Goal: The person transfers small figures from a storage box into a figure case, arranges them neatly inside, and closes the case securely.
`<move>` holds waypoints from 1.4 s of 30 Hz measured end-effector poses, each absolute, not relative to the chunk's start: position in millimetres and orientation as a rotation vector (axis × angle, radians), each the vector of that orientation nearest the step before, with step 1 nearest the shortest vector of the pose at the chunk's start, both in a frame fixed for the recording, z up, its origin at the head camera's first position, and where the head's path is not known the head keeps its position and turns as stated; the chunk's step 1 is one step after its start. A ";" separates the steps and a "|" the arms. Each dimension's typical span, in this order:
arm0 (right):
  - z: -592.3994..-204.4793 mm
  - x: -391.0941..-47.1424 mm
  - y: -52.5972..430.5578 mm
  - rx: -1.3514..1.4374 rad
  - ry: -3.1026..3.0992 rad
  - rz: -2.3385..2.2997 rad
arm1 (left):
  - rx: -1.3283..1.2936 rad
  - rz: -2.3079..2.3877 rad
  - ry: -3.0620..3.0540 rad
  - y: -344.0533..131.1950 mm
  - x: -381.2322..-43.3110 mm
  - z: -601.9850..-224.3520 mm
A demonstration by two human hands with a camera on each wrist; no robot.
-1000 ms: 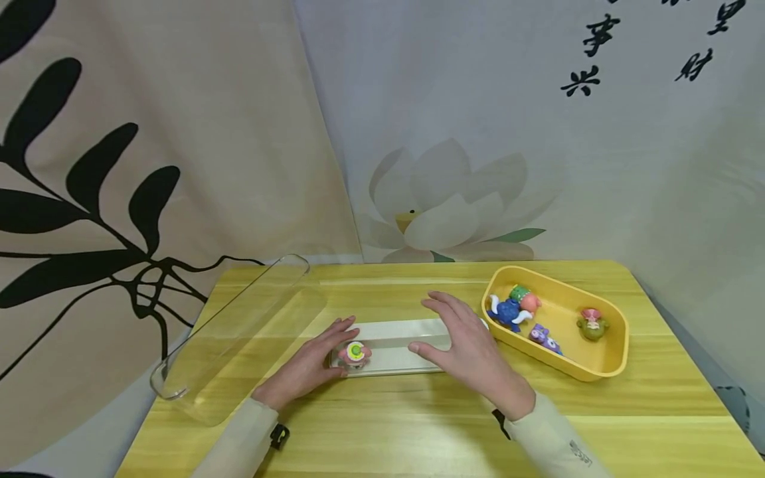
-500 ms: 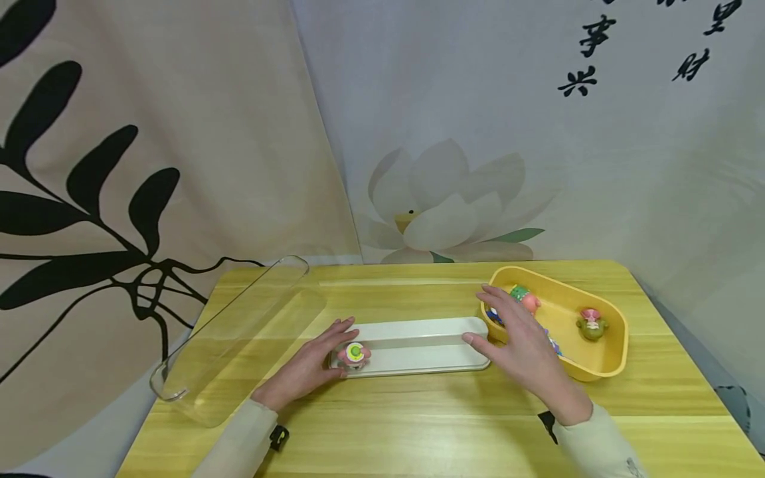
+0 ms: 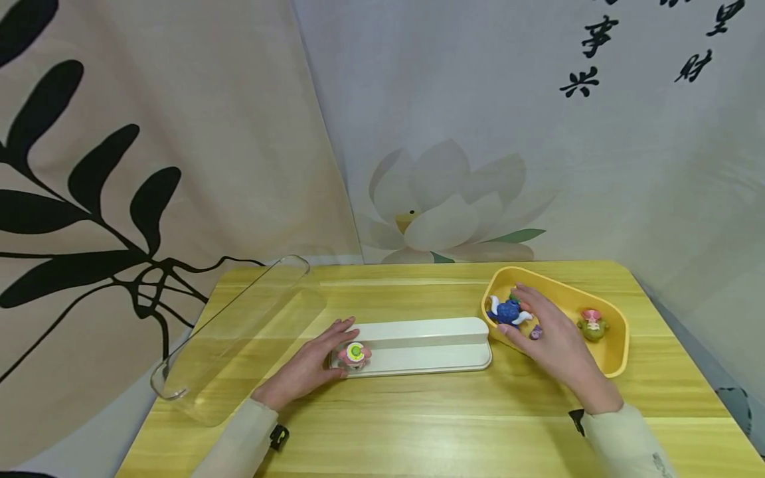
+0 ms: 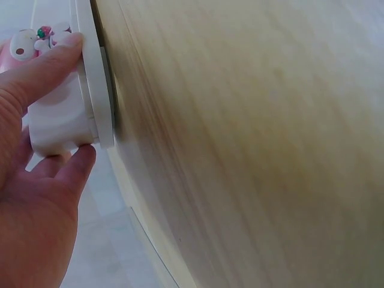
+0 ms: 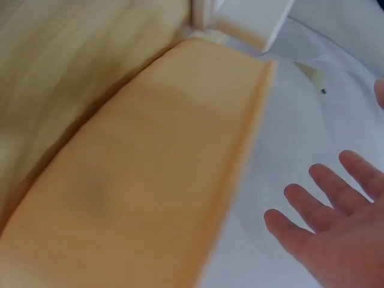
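My left hand (image 3: pixel 307 365) holds the left end of a long white stand (image 3: pixel 418 360) that has a raised step along its back. In the left wrist view, the thumb lies along one side of this stand and fingertips touch its end. A pink toy figurine (image 3: pixel 354 354) with a yellow-green swirl on top sits at that end. Over the yellow tray (image 3: pixel 621 338), my right hand (image 3: pixel 558 342) hovers with fingers spread and nothing between them. Beneath and beside it lie a blue figurine (image 3: pixel 505 312) with white wings and a purple figurine (image 3: pixel 536 332), partly hidden.
A green figurine (image 3: pixel 592 325) with a pink top sits in the tray's right part. On the left of the wooden table (image 3: pixel 382 425) lies a long transparent cover (image 3: pixel 239 338), slanted and reaching the table's left edge. A printed curtain hangs behind.
My right hand has moved right, from above the white stand to above the yellow tray. The left hand stays at the stand's left end.
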State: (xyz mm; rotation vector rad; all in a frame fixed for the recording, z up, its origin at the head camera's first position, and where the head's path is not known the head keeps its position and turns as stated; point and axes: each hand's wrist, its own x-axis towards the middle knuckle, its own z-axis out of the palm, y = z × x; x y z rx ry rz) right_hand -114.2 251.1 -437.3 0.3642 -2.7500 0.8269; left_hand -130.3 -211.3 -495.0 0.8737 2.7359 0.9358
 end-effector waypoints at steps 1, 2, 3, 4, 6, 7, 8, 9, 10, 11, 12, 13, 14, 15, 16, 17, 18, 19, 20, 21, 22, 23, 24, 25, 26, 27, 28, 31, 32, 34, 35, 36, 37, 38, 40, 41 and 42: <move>-439.4 -116.4 253.5 0.363 -2.753 0.831 | 0.874 0.936 2.737 -211.4 -130.3 -495.0; -441.1 -118.4 255.4 0.364 -2.755 0.839 | 0.871 0.935 2.737 -211.7 -130.3 -495.0; -442.8 -120.4 257.1 0.364 -2.757 0.844 | 0.870 0.935 2.737 -211.8 -130.3 -495.0; -444.6 -122.2 258.4 0.364 -2.756 0.849 | 0.870 0.933 2.737 -211.8 -130.2 -495.0; -447.2 -125.3 260.8 0.368 -2.752 0.858 | 0.867 0.928 2.739 -212.0 -129.9 -495.0; -448.4 -126.8 262.0 0.366 -2.757 0.862 | 0.866 0.925 2.740 -212.2 -129.8 -495.1; -449.3 -128.1 263.0 0.361 -2.764 0.868 | 0.867 0.924 2.741 -212.2 -129.8 -495.2; -450.6 -129.5 264.1 0.357 -2.771 0.872 | 0.866 0.922 2.742 -212.3 -129.7 -495.3; -451.6 -131.0 264.9 0.356 -2.776 0.874 | 0.865 0.921 2.742 -212.4 -129.6 -495.5; -452.5 -132.6 265.7 0.352 -2.786 0.876 | 0.866 0.920 2.743 -212.7 -129.7 -495.7; -453.5 -134.2 266.4 0.344 -2.799 0.879 | 0.867 0.920 2.744 -212.9 -129.7 -495.8; -454.5 -135.8 266.8 0.337 -2.810 0.885 | 0.868 0.920 2.744 -213.0 -129.7 -495.9; -455.4 -137.3 267.1 0.333 -2.823 0.891 | 0.869 0.920 2.744 -213.1 -129.7 -496.0; -456.3 -138.9 267.2 0.330 -2.836 0.896 | 0.869 0.919 2.746 -213.4 -129.8 -496.0; -457.1 -140.4 267.5 0.328 -2.851 0.901 | 0.873 0.919 2.747 -213.3 -129.8 -496.1; -457.6 -141.6 267.6 0.323 -2.869 0.913 | 0.873 0.921 2.747 -213.4 -129.8 -496.2; -458.2 -142.9 267.7 0.322 -2.885 0.924 | 0.872 0.921 2.747 -213.4 -129.7 -496.2; -458.7 -144.1 267.5 0.326 -2.898 0.935 | 0.872 0.922 2.748 -213.5 -129.7 -496.4; -459.4 -145.5 267.5 0.329 -2.911 0.945 | 0.872 0.923 2.748 -213.5 -129.7 -496.6; -460.1 -146.9 267.3 0.333 -2.918 0.953 | 0.873 0.923 2.748 -213.5 -129.7 -496.8; -460.8 -148.3 267.2 0.342 -2.923 0.965 | 0.873 0.923 2.747 -213.6 -129.7 -497.0; -461.6 -149.7 266.9 0.345 -2.928 0.975 | 0.870 0.924 2.746 -213.7 -129.7 -497.2; -462.6 -151.2 266.8 0.350 -2.934 0.982 | 0.870 0.924 2.746 -213.7 -129.6 -497.4; -463.6 -152.8 266.9 0.354 -2.937 0.986 | 0.871 0.925 2.745 -213.7 -129.6 -497.5; -464.6 -154.2 267.2 0.354 -2.942 0.994 | 0.871 0.924 2.746 -213.7 -129.6 -497.6; -465.8 -155.8 267.6 0.358 -2.946 1.000 | 0.870 0.925 2.746 -213.7 -129.5 -497.7; -467.1 -157.2 268.0 0.363 -2.950 1.001 | 0.868 0.923 2.746 -213.6 -129.5 -497.6; -471.1 -161.8 270.0 0.361 -2.962 0.999 | 0.868 0.917 2.750 -213.3 -129.4 -497.3; -472.2 -163.0 270.6 0.359 -2.969 0.998 | 0.868 0.915 2.750 -213.2 -129.4 -497.2; -474.5 -165.3 271.7 0.359 -2.981 0.978 | 0.866 0.909 2.751 -212.9 -129.6 -496.8; -475.4 -166.4 272.3 0.353 -2.989 0.968 | 0.868 0.908 2.750 -212.7 -129.8 -496.5; -476.4 -167.4 272.9 0.352 -2.997 0.955 | 0.868 0.907 2.750 -212.6 -130.0 -496.2; -476.9 -168.2 273.1 0.354 -3.002 0.940 | 0.867 0.906 2.748 -212.4 -130.3 -496.0; -477.3 -169.0 273.3 0.359 -3.007 0.923 | 0.866 0.904 2.748 -212.2 -130.5 -495.8; -477.5 -170.5 273.4 0.373 -3.013 0.891 | 0.866 0.900 2.748 -211.8 -130.7 -495.3; -477.5 -171.2 273.5 0.383 -3.014 0.876 | 0.867 0.900 2.748 -211.6 -130.8 -495.1; -477.4 -171.9 273.5 0.394 -3.014 0.864 | 0.865 0.898 2.748 -211.7 -130.8 -495.0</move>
